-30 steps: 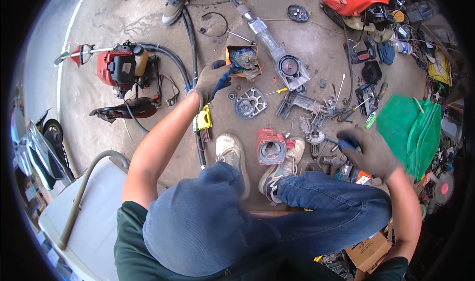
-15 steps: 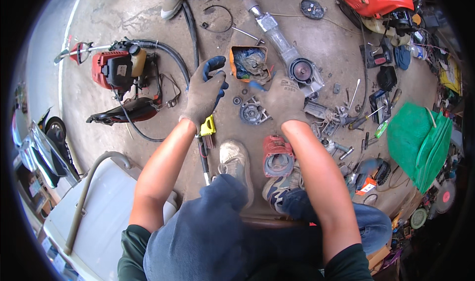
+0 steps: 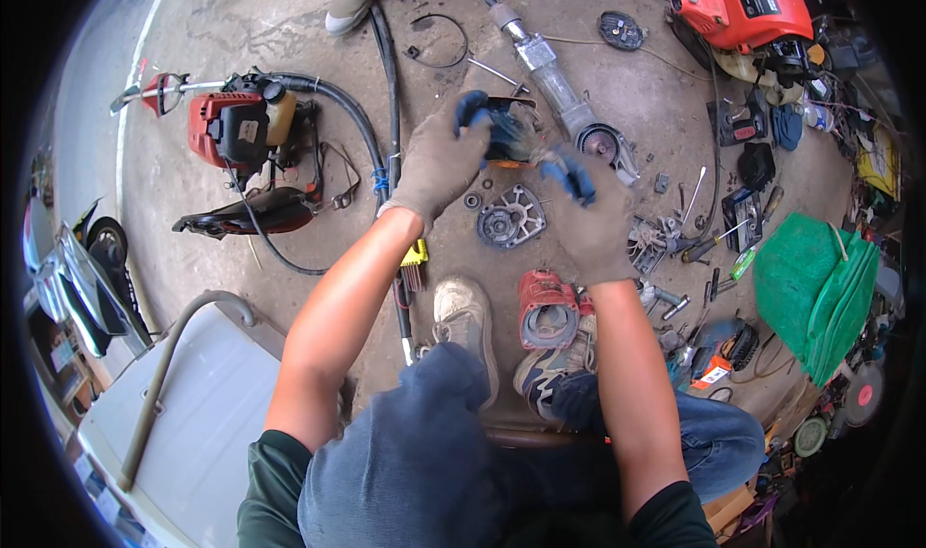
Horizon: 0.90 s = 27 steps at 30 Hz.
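Note:
Both of my hands wear grey work gloves with blue fingers. My left hand is beside the orange-rimmed container, fingers bent toward it and partly hidden. A grimy blue-grey rag shows over the container, smeared by motion. My right hand has its fingers curled closed against the rag's near end; the exact grip is blurred. Below the hands lies a round metal housing cover with small rings beside it. A red housing stands by my right shoe.
A power tool with an exposed gear lies beyond my right hand. Loose metal parts and screwdrivers lie to the right, near a green folded sheet. A red engine is at left, a red machine far right.
My left hand has moved right, to the container. My right hand has shifted right and nearer to me, its fingers now curled. The rag appears drawn toward the right hand.

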Each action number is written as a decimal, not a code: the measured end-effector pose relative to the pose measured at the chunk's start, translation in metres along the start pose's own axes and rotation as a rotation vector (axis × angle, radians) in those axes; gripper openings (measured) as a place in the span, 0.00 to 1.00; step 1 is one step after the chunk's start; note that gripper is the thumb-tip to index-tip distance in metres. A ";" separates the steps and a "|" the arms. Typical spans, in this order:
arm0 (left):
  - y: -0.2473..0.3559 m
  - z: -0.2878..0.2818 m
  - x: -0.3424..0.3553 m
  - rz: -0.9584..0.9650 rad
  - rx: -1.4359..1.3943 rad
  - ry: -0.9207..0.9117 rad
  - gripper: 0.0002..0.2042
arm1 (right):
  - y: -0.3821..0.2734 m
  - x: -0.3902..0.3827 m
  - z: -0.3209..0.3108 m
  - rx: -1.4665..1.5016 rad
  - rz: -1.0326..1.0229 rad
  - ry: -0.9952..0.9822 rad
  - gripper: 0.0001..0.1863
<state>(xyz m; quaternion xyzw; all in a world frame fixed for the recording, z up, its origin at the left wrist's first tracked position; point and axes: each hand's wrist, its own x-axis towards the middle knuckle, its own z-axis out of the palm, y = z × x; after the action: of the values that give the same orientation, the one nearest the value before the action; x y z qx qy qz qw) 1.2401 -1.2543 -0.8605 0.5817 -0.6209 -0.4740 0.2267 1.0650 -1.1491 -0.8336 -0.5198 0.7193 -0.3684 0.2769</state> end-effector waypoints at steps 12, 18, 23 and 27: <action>-0.011 -0.039 0.006 -0.388 -0.125 -0.290 0.08 | -0.019 -0.006 0.011 -0.024 0.155 -0.331 0.24; -0.024 -0.025 0.016 -0.352 -0.484 -0.061 0.10 | 0.008 0.056 0.013 -0.402 0.045 -0.234 0.25; -0.014 -0.026 0.013 -0.396 -0.380 -0.121 0.08 | 0.016 0.075 0.017 -0.503 -0.008 -0.411 0.18; -0.039 -0.043 0.021 -0.130 -0.295 -0.194 0.08 | 0.019 0.084 0.016 -0.315 0.187 -0.343 0.17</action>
<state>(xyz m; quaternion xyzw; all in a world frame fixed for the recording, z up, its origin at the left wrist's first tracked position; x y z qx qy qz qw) 1.2909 -1.2826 -0.8802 0.5326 -0.5246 -0.6274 0.2177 1.0417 -1.2296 -0.8593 -0.5426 0.7553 -0.1312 0.3433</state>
